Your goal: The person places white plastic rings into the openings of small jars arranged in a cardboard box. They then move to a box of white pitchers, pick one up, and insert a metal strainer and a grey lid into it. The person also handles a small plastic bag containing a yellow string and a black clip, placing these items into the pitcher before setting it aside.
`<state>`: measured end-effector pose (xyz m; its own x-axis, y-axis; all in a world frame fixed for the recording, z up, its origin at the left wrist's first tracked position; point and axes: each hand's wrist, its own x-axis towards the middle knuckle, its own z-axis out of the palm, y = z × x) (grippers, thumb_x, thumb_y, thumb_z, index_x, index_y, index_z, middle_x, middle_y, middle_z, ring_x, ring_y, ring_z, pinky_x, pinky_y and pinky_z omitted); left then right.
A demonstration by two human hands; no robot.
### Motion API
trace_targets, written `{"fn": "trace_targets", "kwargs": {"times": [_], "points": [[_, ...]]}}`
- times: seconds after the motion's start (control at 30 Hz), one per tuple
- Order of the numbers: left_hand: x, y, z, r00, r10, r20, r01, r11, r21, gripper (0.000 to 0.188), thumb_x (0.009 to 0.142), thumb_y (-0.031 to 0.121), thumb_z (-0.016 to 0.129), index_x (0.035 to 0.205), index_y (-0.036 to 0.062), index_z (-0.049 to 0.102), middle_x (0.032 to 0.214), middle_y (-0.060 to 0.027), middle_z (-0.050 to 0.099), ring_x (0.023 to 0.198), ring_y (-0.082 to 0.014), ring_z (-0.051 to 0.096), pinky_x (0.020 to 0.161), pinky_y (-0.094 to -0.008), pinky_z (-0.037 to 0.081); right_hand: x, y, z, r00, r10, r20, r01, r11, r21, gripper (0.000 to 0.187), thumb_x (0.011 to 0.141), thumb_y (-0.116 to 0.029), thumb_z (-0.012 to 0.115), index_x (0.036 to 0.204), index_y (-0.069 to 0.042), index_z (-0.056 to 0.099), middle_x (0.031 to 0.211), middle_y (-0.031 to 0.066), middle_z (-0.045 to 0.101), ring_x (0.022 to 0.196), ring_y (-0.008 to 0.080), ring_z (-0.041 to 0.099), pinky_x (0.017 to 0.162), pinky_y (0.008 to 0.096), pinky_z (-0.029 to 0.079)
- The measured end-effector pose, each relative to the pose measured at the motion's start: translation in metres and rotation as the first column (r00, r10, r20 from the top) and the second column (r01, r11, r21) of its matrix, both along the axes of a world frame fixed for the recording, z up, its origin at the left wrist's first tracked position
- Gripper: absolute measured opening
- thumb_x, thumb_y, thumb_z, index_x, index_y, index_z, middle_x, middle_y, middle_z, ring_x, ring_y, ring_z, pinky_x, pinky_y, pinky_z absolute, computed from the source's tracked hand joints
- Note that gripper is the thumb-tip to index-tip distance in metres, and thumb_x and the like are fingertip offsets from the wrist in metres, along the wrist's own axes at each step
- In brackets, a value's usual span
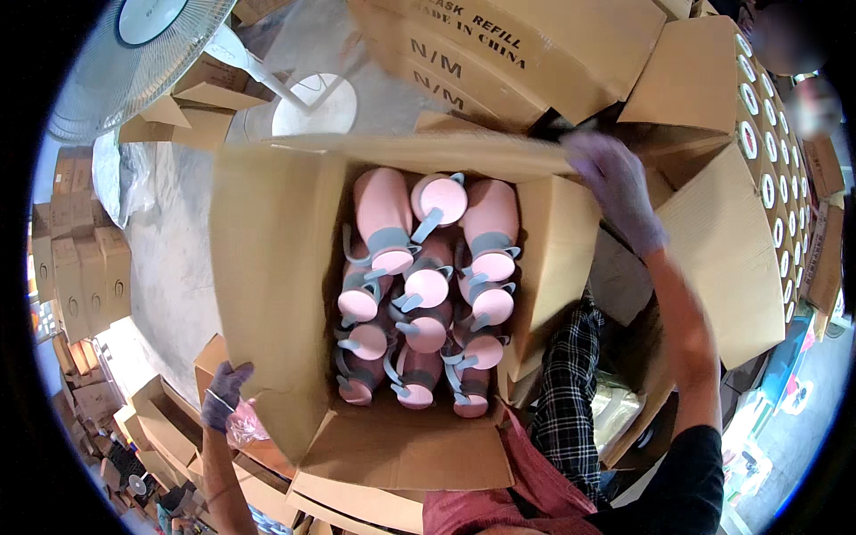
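Observation:
An open cardboard box (406,446) stands before me, packed with pink bottles (426,288) in rows. They have grey bands and grey carrying loops; most lie tilted with their pink lids toward me, and one at the far middle shows its round lid upward. My left hand (226,397), in a grey-purple glove, is beside the lower edge of the left flap (267,294), its fingers loosely apart. My right hand (620,183), gloved alike, is at the right end of the far flap (446,147). Motion blurs its fingers, so I cannot tell whether they grip the cardboard.
A white fan (134,71) on a round base (314,105) stands at the far left. Large printed cartons (526,53) lie beyond the box. Another open carton (713,241) is at right, near a stack bearing white oval marks (774,178). More cartons (85,267) line the left.

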<state>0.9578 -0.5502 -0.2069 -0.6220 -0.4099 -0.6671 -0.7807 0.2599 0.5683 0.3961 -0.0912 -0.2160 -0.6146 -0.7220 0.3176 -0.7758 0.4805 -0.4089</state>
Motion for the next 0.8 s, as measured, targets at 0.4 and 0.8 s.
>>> {"fn": "trace_targets", "kwargs": {"times": [0.4,0.8], "points": [[0.033,0.083,-0.305,0.928,0.339,-0.153,-0.371,0.864,-0.341,0.079,0.088,0.034,0.072,0.151,0.0085,0.032,0.127,-0.0234,0.055,0.112,-0.0307,0.055,0.086,-0.04,0.05,-0.013,-0.141,-0.21,0.769,-0.136,0.625,-0.324,0.76,0.564,0.098,0.075,-0.057,0.072,0.152,-0.011,0.031,0.156,0.0166,0.033,0.142,0.0361,0.033,0.116,0.049,0.029],[-0.119,0.058,-0.223,0.987,0.151,-0.049,-0.158,0.912,-0.378,0.042,0.089,0.042,0.064,0.115,0.0095,0.067,0.098,-0.0239,0.069,0.093,-0.0419,0.066,0.078,-0.0466,0.052,-0.047,-0.014,-0.204,0.864,-0.398,0.307,0.105,0.741,0.664,0.034,0.088,-0.027,0.061,0.114,-0.005,0.065,0.11,0.021,0.066,0.109,0.0366,0.061,0.096,0.0455,0.047]]}}
